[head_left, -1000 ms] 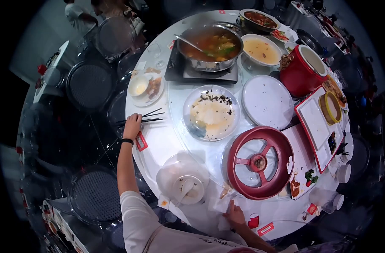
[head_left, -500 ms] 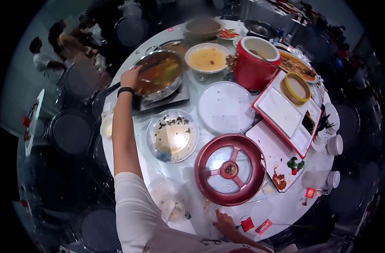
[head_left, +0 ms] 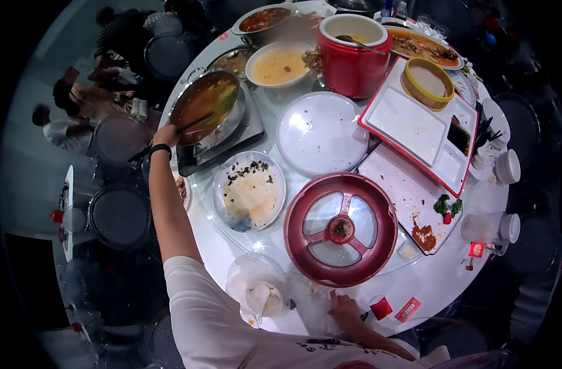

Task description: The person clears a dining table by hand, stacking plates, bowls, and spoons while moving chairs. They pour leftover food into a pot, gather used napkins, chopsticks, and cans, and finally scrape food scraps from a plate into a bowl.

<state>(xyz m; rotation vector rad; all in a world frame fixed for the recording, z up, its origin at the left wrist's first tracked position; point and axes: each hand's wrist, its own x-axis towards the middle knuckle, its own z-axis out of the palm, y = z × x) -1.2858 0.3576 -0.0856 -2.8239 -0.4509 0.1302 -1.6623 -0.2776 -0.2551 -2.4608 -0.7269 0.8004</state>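
My left hand (head_left: 165,134) is closed round dark chopsticks (head_left: 195,123) at the near left rim of a steel pot (head_left: 237,117). Their tips reach over the reddish-brown broth, which has yellow-green pieces in it. The pot stands on a portable stove (head_left: 254,126). My right hand (head_left: 345,309) rests on the table's near edge, fingers apart and nothing seen in it, left of a small red packet (head_left: 381,307). A clear bowl with a white spoon (head_left: 261,299) is to its left. Beyond it lies a dark red ring-shaped stand (head_left: 296,238).
On the glass turntable are a stained plate (head_left: 249,192), a white plate (head_left: 322,135), a soup bowl (head_left: 279,64), a red pot (head_left: 353,67) and a red-edged tray (head_left: 404,123). Plastic cups (head_left: 507,167) and a jug (head_left: 484,227) stand right. Chairs and people are beyond.
The view has shifted, and the turntable's dishes appear higher in it. My left hand has moved from over the pot's left side to its near left rim. My right hand stays near the table edge.
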